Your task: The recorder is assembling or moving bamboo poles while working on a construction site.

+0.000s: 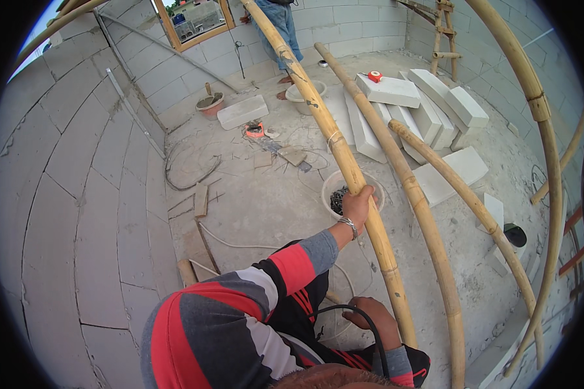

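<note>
Striped sleeve (266,282), hand (358,209) around jointed bamboo (346,159)

Building site: unplastered block walls (91,214), piled white blocks (396,95), bamboo poles (386,259), rough floor (266,211)

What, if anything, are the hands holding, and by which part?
The left hand grips a bamboo pole a little below the middle of its visible length; whether the right hand holds anything cannot be told.

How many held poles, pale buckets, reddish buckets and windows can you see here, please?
Held pole: 1
Pale buckets: 2
Reddish bucket: 1
Window: 1
Total: 5
</note>
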Available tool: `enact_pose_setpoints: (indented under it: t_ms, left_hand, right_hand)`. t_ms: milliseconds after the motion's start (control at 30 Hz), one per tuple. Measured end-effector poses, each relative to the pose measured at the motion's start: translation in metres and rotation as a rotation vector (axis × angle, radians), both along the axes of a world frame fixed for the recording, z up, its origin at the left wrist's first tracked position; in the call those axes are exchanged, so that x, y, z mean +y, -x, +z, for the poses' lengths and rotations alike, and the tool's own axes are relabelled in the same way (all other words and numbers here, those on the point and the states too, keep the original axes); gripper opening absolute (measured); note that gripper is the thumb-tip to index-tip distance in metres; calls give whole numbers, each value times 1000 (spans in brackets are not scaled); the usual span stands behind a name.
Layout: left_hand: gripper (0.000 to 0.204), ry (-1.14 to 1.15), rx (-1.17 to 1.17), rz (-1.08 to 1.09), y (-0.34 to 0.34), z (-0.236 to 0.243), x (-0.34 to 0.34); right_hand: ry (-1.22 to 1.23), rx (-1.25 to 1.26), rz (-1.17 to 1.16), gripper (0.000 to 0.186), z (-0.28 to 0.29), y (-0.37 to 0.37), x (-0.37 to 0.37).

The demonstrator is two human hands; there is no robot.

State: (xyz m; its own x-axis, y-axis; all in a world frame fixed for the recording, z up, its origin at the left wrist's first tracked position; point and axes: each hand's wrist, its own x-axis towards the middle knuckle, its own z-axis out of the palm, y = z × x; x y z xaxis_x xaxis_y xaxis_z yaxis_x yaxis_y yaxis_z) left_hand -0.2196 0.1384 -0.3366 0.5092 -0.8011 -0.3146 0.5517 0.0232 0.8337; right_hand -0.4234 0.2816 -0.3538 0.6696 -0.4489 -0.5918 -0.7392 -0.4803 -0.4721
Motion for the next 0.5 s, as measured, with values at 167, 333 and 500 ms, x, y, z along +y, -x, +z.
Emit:
enact_pose_setpoints:
  t_ms: [167, 333, 500]
  left_hand:
    - [25, 7, 2, 4, 0, 2, 1]
    - [26, 4, -9, -1, -1, 0, 1]
    - [27, 1, -3, 3, 0, 1, 1]
  right_hand:
    - [-2, 8, 2, 41, 2, -1, 0]
    - [9, 7, 15, 41, 0, 0, 0]
    - [4, 3, 12, 41, -2, 1, 0]
